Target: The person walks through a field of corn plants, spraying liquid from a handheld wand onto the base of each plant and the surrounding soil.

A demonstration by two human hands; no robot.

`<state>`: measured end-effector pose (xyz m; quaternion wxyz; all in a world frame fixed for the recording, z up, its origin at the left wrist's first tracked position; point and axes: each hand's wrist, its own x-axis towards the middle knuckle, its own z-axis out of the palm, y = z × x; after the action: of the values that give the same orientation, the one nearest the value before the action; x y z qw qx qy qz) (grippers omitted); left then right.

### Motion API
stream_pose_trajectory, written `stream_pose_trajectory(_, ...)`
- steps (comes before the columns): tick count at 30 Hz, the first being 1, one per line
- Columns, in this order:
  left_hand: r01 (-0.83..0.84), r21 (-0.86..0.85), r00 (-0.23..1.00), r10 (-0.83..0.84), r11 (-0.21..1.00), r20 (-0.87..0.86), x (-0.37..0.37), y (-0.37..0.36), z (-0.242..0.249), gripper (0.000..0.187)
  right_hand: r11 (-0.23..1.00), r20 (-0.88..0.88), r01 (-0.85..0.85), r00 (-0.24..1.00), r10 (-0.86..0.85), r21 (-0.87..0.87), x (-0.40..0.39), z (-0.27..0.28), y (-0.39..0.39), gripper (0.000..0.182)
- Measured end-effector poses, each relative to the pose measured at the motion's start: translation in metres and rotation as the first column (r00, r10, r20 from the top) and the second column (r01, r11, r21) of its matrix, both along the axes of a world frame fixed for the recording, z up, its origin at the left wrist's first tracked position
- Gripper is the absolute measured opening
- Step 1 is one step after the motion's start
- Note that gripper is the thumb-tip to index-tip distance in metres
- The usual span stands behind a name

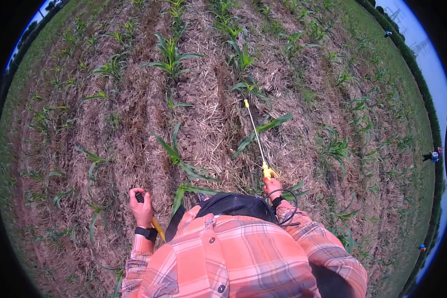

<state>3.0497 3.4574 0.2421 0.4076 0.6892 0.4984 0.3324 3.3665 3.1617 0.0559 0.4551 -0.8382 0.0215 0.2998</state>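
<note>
My right hand (271,186) is closed around the handle of a spray wand (258,133) with a yellow grip and a thin pale rod. The rod points forward, slightly left, and its yellow nozzle (246,103) hangs over a young corn plant (250,87). A black hose (294,198) loops beside my right wrist. At lower left, my left hand (142,208) wraps around the black grip of a yellow lever (158,228), which runs back beside my body. Its far end is hidden.
Rows of young corn plants (170,55) run forward through dry straw-covered soil (203,107). More corn leaves (184,169) stand close in front of my body. Distant people (434,156) are at the right field edge, near a dark hedge line (434,111).
</note>
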Motion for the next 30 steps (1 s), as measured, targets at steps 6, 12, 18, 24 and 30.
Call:
stream_pose_trajectory(6,-0.004,0.093,0.999,0.008,0.996,-0.052,0.002,0.035,-0.004,0.014,0.889,0.163,-0.451,0.874,0.458,-0.081,-0.009,0.026,0.072,0.027)
stream_pose_trajectory(12,-0.006,-0.081,1.0,0.004,0.997,-0.015,0.023,0.063,-0.015,0.013,0.66,0.211,-0.74,0.63,0.747,-0.131,0.004,0.045,0.108,0.028)
stream_pose_trajectory(18,-0.056,0.04,0.998,0.057,0.998,-0.011,0.05,0.094,-0.017,0.013,0.57,0.063,-0.82,0.567,0.821,-0.056,0.045,0.026,0.13,0.036)
stream_pose_trajectory(24,0.03,0.193,0.998,-0.02,0.981,-0.054,0.11,0.124,-0.015,0.012,0.801,0.021,-0.59,0.804,0.595,-0.099,0.103,0.04,0.133,0.029)
stream_pose_trajectory(30,0.075,0.221,0.994,-0.056,0.972,-0.092,0.16,0.141,-0.017,0.013,0.911,0.203,-0.36,0.895,0.398,-0.201,0.16,-0.014,0.101,0.026)
